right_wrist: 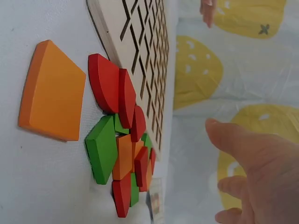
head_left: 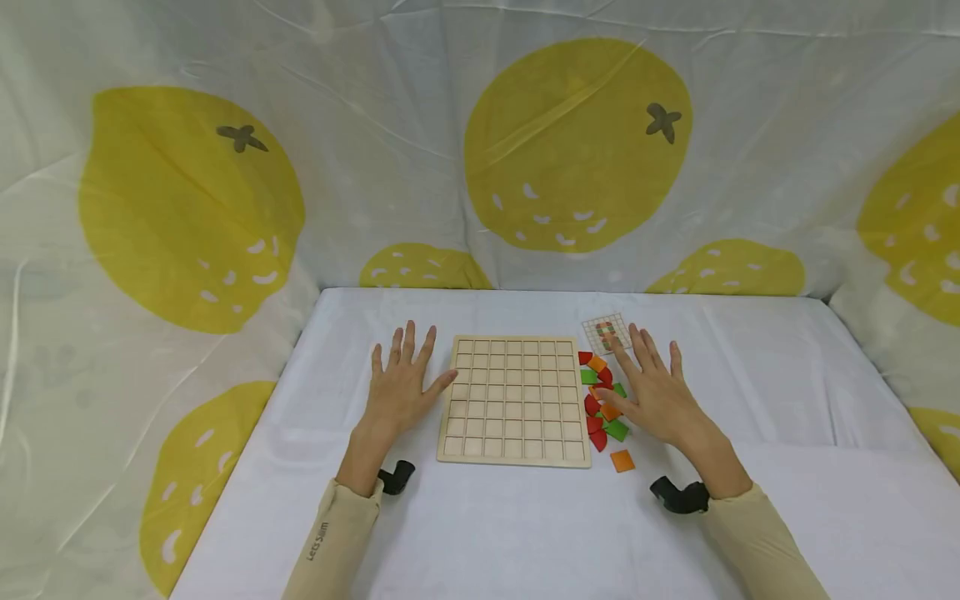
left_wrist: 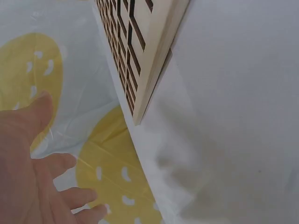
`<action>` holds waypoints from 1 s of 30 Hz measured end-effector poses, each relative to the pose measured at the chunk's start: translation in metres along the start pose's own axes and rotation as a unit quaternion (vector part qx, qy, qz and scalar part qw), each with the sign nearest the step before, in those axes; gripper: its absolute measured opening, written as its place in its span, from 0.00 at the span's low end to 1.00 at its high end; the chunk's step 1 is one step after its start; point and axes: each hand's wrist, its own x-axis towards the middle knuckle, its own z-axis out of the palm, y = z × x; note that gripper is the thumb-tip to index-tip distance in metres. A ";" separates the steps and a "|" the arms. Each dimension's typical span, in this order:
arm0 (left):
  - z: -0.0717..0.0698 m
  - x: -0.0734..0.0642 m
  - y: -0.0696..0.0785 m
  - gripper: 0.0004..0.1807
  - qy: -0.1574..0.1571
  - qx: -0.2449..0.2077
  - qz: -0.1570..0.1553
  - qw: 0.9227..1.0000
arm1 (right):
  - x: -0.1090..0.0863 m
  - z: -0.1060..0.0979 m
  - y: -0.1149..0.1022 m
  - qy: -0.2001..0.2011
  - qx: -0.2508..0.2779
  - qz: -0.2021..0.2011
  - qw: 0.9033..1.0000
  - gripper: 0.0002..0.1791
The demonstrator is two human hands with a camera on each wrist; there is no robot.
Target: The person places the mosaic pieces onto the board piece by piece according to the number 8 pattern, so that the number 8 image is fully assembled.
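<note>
A square wooden grid board (head_left: 514,402) lies on the table between the two hands. My left hand (head_left: 400,392) hovers at its left edge, fingers spread and holding nothing. To the right of the board, my right hand (head_left: 660,400) hovers with spread fingers over a loose heap of red, green and orange wooden blocks. The right wrist view shows red quarter-round blocks (right_wrist: 103,83), a green block (right_wrist: 102,149) and a separate orange square block (right_wrist: 56,95). Behind the heap is a small pattern card (head_left: 596,336) printed with a grid, partly hidden by the right fingers.
A white cloth (head_left: 480,533) covers the table. Behind and beside it hang white curtains with large yellow lemons (head_left: 577,146). Black wrist-worn devices (head_left: 678,495) sit at both cuffs.
</note>
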 end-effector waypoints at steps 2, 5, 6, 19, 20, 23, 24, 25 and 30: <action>0.000 0.000 -0.001 0.44 0.012 0.008 0.010 1.000 | 0.000 0.000 0.001 0.001 0.007 -0.008 1.000 0.51; -0.001 0.000 -0.003 0.41 0.025 0.012 0.027 0.999 | 0.001 0.001 0.002 0.009 0.023 -0.024 0.999 0.49; -0.002 0.000 -0.004 0.41 0.020 0.008 0.029 0.999 | 0.001 0.002 0.002 0.012 0.030 -0.029 0.999 0.48; 0.007 0.000 -0.014 0.55 -0.187 -0.083 -0.017 0.979 | 0.008 0.014 0.005 0.025 0.129 -0.028 0.991 0.23; 0.008 0.000 -0.015 0.55 -0.188 -0.084 -0.015 0.978 | 0.009 0.015 0.005 0.017 0.142 -0.022 0.990 0.21; 0.010 0.000 -0.016 0.54 -0.194 -0.087 -0.012 0.977 | 0.010 0.018 0.005 -0.014 0.184 -0.009 0.983 0.18; 0.011 -0.001 -0.016 0.53 -0.196 -0.087 -0.010 0.977 | 0.011 0.020 0.005 -0.024 0.195 -0.007 0.980 0.18; 0.011 -0.001 -0.015 0.53 -0.197 -0.086 -0.007 0.977 | 0.011 0.021 0.006 -0.033 0.207 -0.006 0.978 0.17; 0.011 -0.001 -0.013 0.53 -0.200 -0.089 -0.005 0.976 | 0.011 0.025 0.010 -0.064 0.232 -0.008 0.970 0.18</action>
